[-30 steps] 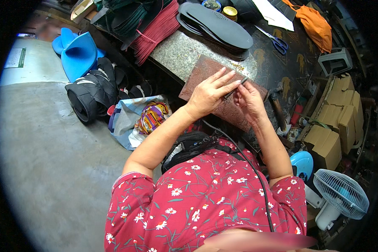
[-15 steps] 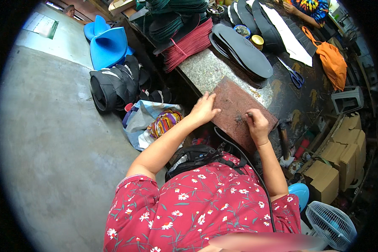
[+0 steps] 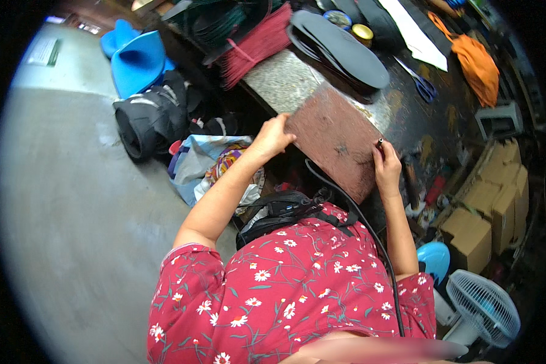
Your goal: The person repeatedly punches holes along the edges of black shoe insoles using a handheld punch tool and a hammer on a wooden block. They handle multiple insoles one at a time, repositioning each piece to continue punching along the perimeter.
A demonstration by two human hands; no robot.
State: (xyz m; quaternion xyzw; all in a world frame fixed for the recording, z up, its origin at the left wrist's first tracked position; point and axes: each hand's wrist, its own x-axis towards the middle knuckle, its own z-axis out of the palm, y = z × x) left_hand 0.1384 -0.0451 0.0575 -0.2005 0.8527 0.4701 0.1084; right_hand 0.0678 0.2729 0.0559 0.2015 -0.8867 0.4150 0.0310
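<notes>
A reddish-brown rectangular board point(image 3: 337, 139) lies tilted over the front edge of a stone-topped workbench point(image 3: 279, 79). My left hand point(image 3: 272, 137) grips the board's left edge with curled fingers. Resting on the board's right edge, my right hand point(image 3: 386, 165) pinches a small dark pen-like tool point(image 3: 380, 143) whose tip points up. A black cable point(image 3: 352, 206) runs from the board's lower edge down across my red flowered top.
Dark shoe soles point(image 3: 340, 45), red cord bundles point(image 3: 255, 42), blue scissors point(image 3: 421, 85), an orange cloth point(image 3: 476, 64) and small tins lie on the bench. Bags point(image 3: 148, 121) and blue forms point(image 3: 136, 57) sit on the floor at left. Cardboard boxes point(image 3: 485, 212) and a fan point(image 3: 482, 306) stand at right.
Both hands have spread apart from the board's middle to its opposite edges. The left now holds the left edge, and the right has shifted right with the small tool.
</notes>
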